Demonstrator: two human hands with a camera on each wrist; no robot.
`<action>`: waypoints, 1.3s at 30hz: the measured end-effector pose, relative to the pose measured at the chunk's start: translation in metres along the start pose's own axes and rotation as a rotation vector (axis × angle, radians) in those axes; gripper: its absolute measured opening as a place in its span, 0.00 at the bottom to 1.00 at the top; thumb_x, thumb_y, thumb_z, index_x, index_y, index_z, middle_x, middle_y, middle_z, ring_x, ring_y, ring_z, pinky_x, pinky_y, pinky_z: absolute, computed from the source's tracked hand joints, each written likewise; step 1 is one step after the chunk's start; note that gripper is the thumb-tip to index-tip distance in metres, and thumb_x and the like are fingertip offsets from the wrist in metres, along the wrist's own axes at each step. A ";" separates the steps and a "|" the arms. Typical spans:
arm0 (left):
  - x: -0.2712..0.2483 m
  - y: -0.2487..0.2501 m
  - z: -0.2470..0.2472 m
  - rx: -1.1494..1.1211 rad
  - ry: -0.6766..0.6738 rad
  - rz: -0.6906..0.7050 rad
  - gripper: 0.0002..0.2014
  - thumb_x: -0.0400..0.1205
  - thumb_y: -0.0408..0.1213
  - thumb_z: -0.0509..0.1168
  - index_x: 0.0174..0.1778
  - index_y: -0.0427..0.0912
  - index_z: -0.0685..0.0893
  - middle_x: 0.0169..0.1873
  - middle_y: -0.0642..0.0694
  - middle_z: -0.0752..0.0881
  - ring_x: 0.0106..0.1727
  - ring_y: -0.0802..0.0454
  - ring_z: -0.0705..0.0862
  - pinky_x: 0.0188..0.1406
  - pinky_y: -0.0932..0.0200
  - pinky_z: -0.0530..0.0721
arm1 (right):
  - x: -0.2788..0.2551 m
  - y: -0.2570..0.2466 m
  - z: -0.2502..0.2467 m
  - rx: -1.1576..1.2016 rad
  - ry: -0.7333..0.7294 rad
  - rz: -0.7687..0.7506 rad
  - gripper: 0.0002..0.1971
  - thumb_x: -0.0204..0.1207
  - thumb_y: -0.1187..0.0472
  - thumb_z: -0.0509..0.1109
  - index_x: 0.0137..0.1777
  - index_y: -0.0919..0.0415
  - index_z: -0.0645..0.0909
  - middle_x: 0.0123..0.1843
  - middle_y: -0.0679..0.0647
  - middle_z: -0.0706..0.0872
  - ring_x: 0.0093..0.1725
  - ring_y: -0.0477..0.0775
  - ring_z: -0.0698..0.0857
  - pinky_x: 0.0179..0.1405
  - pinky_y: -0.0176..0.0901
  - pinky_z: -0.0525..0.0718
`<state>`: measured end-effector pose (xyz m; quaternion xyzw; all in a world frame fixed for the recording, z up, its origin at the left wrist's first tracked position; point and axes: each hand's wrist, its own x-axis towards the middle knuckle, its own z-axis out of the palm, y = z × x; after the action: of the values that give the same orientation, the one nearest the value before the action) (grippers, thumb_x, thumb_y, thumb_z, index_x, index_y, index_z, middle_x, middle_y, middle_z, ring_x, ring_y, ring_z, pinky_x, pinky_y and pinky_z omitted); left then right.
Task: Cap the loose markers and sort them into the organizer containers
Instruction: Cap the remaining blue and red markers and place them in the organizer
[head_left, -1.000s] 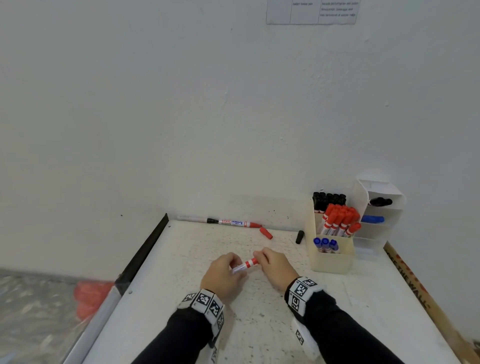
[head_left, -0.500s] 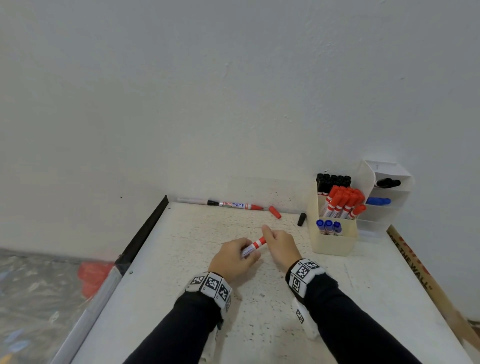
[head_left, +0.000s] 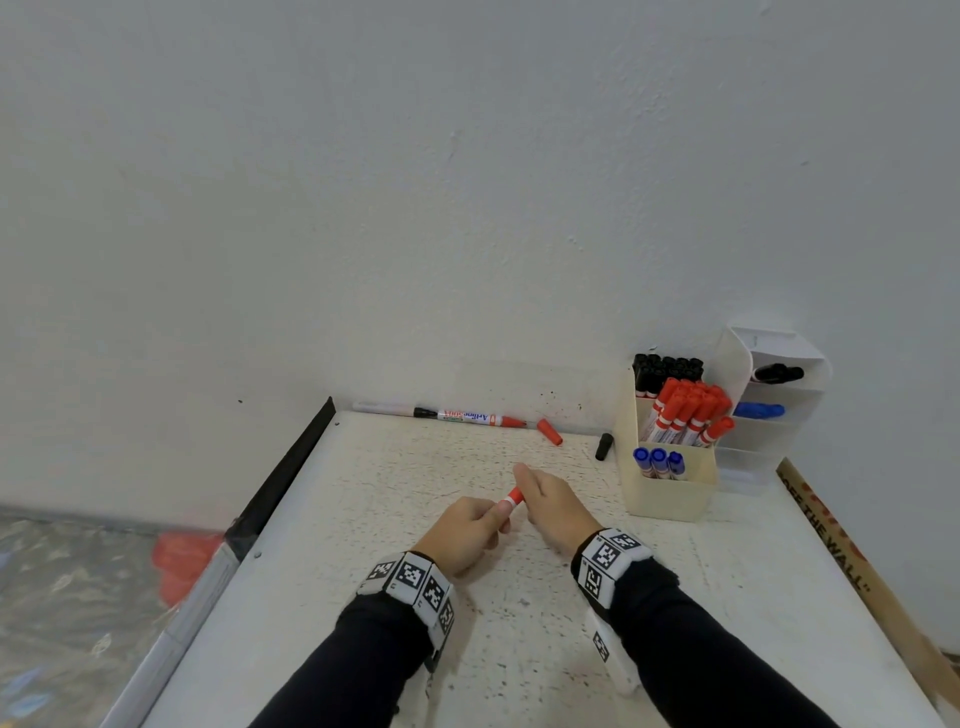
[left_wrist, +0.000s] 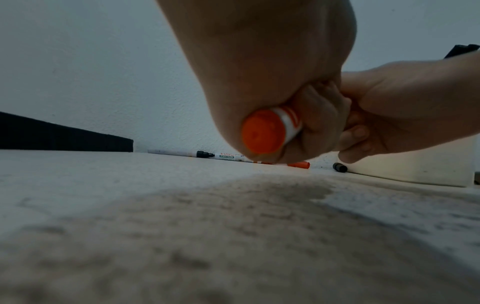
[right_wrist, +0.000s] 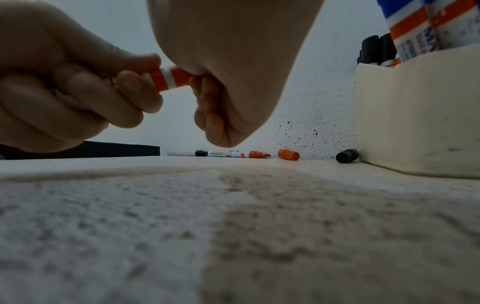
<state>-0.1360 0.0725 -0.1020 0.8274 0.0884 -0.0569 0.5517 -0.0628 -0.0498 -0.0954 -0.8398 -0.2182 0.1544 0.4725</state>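
Observation:
Both hands hold one red-and-white marker (head_left: 511, 500) just above the table's middle. My left hand (head_left: 488, 517) grips its barrel, and the red butt end (left_wrist: 263, 131) pokes out of that fist. My right hand (head_left: 525, 486) curls round the other end, which is hidden. An uncapped red marker (head_left: 467, 417) lies along the back wall, with a loose red cap (head_left: 549, 432) and a loose black cap (head_left: 603, 447) to its right. The cream organizer (head_left: 670, 496) holds black, red and blue markers.
A white drawer unit (head_left: 779, 436) stands behind the organizer with a black and a blue marker in it. A black strip (head_left: 291, 467) edges the table on the left, and a printed cardboard strip (head_left: 841, 551) runs along the right edge.
The hands have closed in on each other along the marker, so less of it shows between them. The loose marker and caps at the back have not moved.

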 end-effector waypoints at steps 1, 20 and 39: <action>-0.001 0.001 0.000 -0.095 -0.022 -0.031 0.19 0.86 0.47 0.52 0.31 0.45 0.74 0.21 0.52 0.70 0.13 0.61 0.63 0.14 0.68 0.61 | 0.000 0.000 0.000 0.005 0.000 -0.031 0.21 0.85 0.51 0.51 0.29 0.55 0.63 0.26 0.49 0.65 0.27 0.47 0.65 0.31 0.40 0.65; 0.004 -0.002 0.005 -0.007 0.144 -0.027 0.19 0.85 0.40 0.52 0.31 0.45 0.81 0.24 0.50 0.80 0.27 0.55 0.74 0.31 0.61 0.71 | 0.002 0.006 0.000 -0.051 0.017 -0.093 0.19 0.83 0.47 0.53 0.32 0.54 0.71 0.29 0.49 0.73 0.30 0.47 0.72 0.34 0.40 0.70; 0.060 0.025 -0.023 0.618 0.095 -0.156 0.19 0.86 0.42 0.52 0.70 0.39 0.75 0.68 0.40 0.76 0.68 0.44 0.76 0.68 0.55 0.72 | -0.001 -0.059 -0.117 0.081 0.628 -0.477 0.05 0.83 0.61 0.59 0.53 0.60 0.75 0.37 0.47 0.79 0.31 0.41 0.79 0.36 0.24 0.77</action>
<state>-0.0720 0.0894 -0.0821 0.9483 0.1557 -0.0846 0.2633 -0.0221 -0.1084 0.0146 -0.7526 -0.2459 -0.2155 0.5715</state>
